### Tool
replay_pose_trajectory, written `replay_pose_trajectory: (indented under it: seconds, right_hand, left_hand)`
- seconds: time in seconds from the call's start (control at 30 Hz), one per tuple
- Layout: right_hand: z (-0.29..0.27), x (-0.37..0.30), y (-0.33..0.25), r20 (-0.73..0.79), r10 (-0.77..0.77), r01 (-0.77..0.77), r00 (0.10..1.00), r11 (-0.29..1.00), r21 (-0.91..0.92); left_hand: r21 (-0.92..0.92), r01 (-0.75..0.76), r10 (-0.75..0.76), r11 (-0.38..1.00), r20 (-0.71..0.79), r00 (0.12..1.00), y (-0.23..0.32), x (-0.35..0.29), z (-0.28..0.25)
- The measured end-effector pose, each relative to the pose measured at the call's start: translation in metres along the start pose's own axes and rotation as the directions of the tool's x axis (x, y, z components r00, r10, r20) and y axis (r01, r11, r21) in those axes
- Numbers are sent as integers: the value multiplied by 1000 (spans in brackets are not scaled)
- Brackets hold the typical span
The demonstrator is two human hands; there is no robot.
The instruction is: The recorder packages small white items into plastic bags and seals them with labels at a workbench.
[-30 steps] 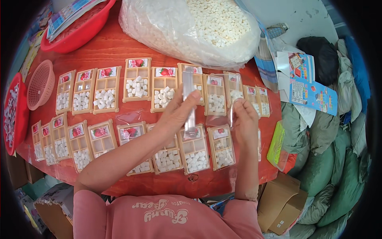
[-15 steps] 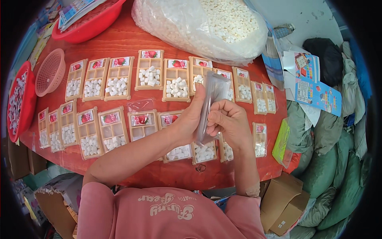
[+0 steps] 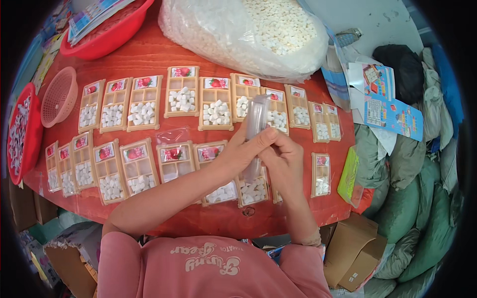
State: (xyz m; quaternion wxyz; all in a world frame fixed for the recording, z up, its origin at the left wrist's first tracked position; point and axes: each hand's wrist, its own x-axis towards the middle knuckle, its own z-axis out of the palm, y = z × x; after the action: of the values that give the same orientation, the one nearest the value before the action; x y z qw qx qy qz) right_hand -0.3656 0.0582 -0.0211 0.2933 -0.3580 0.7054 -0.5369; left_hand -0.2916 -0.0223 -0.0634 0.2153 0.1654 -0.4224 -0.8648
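Over the near edge of the red table (image 3: 149, 54) we have drawn both hands together since a second ago, when they were spread wide apart on the clear plastic sleeve (image 3: 256, 124); it now stands upright and pinched narrow, so we judge it is being opened. Our left hand (image 3: 243, 151) grips its side, thumb across, and our right hand (image 3: 285, 164) curls around its lower end. Beyond lie two rows of trays (image 3: 181, 92) with white cubes, then the big bag (image 3: 243, 35).

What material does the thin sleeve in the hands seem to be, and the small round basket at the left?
The sleeve looks like clear, glossy plastic film: the trays show through it and it catches light. The basket seems to be rigid pink plastic with a fine moulded mesh, matt in finish.
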Motion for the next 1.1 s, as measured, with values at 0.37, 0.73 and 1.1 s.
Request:
replay_pose_trajectory:
  seconds: [0.37, 0.73, 1.1]
  right_hand:
    - [-98, 67, 60, 131, 247, -278, 960, 805, 524]
    - [-101, 107, 102, -216, 147, -247, 965, 777, -579]
    - [-53, 65, 99, 80, -304, 202, 949, 395, -896]
  left_hand:
    - [-212, 255, -282, 943, -108, 953, 21, 2, -39]
    - [-105, 227, -239, 968, -124, 963, 17, 7, -37]
    - [-75, 239, -247, 968, -147, 958, 17, 3, -45]
